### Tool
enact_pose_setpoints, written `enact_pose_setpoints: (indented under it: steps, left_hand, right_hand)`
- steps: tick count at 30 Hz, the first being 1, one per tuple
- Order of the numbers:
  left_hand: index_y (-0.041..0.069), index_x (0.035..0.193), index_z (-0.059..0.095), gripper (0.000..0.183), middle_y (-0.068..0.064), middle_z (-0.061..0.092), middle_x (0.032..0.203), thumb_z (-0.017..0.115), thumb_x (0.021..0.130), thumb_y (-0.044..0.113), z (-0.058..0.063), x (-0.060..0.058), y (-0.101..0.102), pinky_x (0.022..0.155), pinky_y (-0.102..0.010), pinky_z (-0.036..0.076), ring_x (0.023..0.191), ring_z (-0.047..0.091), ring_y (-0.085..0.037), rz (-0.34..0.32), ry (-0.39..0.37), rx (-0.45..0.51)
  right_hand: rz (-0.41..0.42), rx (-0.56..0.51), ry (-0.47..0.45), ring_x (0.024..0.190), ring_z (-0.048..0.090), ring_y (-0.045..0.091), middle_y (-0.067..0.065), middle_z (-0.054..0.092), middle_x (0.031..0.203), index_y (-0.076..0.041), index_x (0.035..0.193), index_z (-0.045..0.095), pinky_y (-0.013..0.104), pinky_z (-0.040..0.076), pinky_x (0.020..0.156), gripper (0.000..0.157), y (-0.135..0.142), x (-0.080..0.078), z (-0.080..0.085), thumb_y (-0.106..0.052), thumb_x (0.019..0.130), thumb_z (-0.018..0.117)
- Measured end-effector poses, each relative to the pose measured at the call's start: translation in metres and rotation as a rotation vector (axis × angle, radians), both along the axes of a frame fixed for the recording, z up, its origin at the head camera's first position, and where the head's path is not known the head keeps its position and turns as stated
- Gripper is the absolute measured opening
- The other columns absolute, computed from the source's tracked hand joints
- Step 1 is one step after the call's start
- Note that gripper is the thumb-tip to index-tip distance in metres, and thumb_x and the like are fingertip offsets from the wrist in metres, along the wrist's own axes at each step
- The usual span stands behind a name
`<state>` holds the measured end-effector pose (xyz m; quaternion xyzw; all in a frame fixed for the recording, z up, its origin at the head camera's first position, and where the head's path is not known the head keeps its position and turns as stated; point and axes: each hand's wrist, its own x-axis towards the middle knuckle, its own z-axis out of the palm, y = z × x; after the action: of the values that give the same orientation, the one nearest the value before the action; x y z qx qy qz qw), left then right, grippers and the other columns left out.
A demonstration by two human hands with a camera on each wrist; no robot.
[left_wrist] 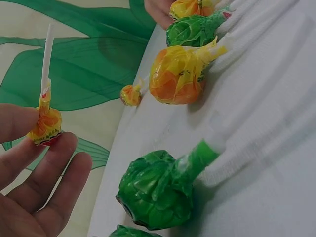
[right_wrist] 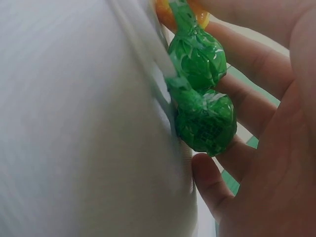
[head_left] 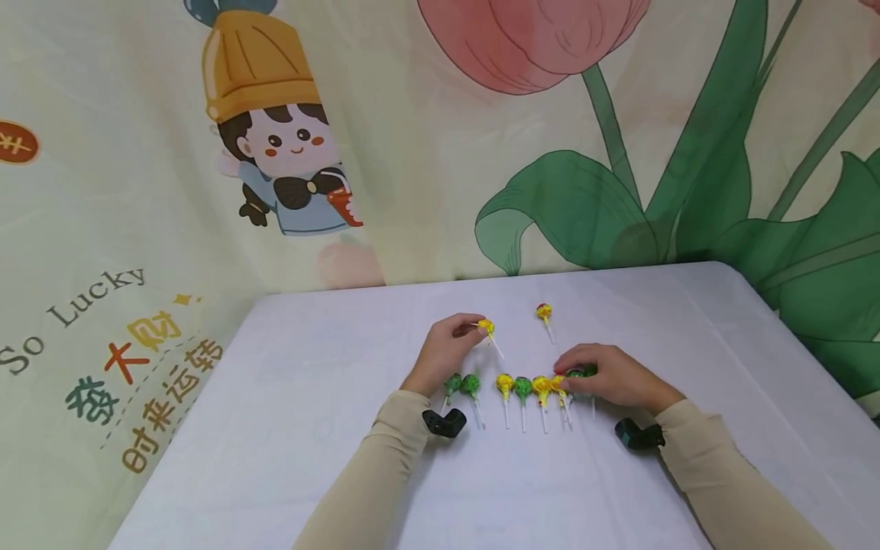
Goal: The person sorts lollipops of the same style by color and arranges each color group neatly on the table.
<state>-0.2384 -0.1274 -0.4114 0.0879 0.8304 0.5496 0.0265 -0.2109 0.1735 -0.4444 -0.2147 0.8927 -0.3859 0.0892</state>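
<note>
My left hand (head_left: 450, 344) pinches a yellow lollipop (head_left: 486, 327) by its wrapped head, raised above the row. Its white stick points down and to the right in the head view. Over the right end of the row, my right hand (head_left: 622, 374) has thumb and fingertips around another yellow lollipop (head_left: 558, 384). In the right wrist view, two green lollipops (right_wrist: 197, 59) lie under the curved fingers, partly hidden in the head view. Left of that hand are a yellow lollipop (head_left: 541, 386), a green one (head_left: 522, 388) and a yellow one (head_left: 505, 384).
Past a gap, two green lollipops (head_left: 470, 384) stand at the row's left end, below my left hand. A single yellow and red lollipop (head_left: 544, 312) lies farther back. A white cloth (head_left: 330, 428) covers the table, with a printed curtain (head_left: 412, 168) behind it.
</note>
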Motion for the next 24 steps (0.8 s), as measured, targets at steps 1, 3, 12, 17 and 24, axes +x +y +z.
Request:
enact_pose_setpoints:
  steps: [1,3,12,17,24]
  left_hand:
    - [0.017,0.124,0.071,0.029,-0.001,0.069,0.109,0.068,0.097,0.026,0.001,0.000,0.000,0.089,-0.036,0.050,0.103,0.061,-0.019,0.002,0.001,0.004]
    - [0.016,0.124,0.071,0.029,-0.002,0.069,0.110,0.068,0.097,0.026,0.001,-0.002,0.001,0.091,-0.036,0.050,0.103,0.062,-0.018,0.005,0.001,0.011]
    - [0.019,0.124,0.070,0.029,0.002,0.070,0.107,0.067,0.097,0.028,0.005,-0.014,0.007,0.092,-0.038,0.048,0.101,0.063,-0.016,-0.016,-0.016,0.022]
    - [0.018,0.126,0.069,0.030,0.002,0.071,0.106,0.066,0.098,0.028,0.010,-0.020,0.010,0.096,-0.040,0.047,0.104,0.065,-0.019,-0.032,-0.025,0.036]
    - [0.014,0.126,0.068,0.030,-0.004,0.072,0.107,0.065,0.098,0.024,0.017,-0.027,0.013,0.097,-0.040,0.047,0.101,0.066,-0.017,-0.052,-0.047,0.043]
  right_hand:
    - [0.006,0.000,0.004,0.116,0.057,0.024,-0.005,0.067,0.116,-0.023,0.108,0.076,0.050,0.046,0.100,0.021,0.000,-0.001,0.000,-0.034,0.090,0.077]
    - [0.017,-0.001,0.012,0.116,0.057,0.024,-0.005,0.067,0.116,-0.023,0.109,0.076,0.050,0.046,0.100,0.022,-0.001,-0.002,0.001,-0.034,0.090,0.076]
    - [0.018,0.002,0.015,0.117,0.057,0.025,-0.004,0.067,0.118,-0.023,0.108,0.076,0.051,0.045,0.101,0.021,0.001,-0.006,0.002,-0.034,0.090,0.076]
    - [0.016,0.004,0.009,0.118,0.057,0.025,-0.004,0.066,0.119,-0.023,0.109,0.076,0.051,0.045,0.101,0.021,0.002,-0.007,0.001,-0.034,0.090,0.076]
    - [0.009,0.017,0.000,0.117,0.057,0.026,-0.003,0.066,0.120,-0.023,0.110,0.076,0.051,0.046,0.100,0.022,0.000,-0.006,0.004,-0.033,0.090,0.076]
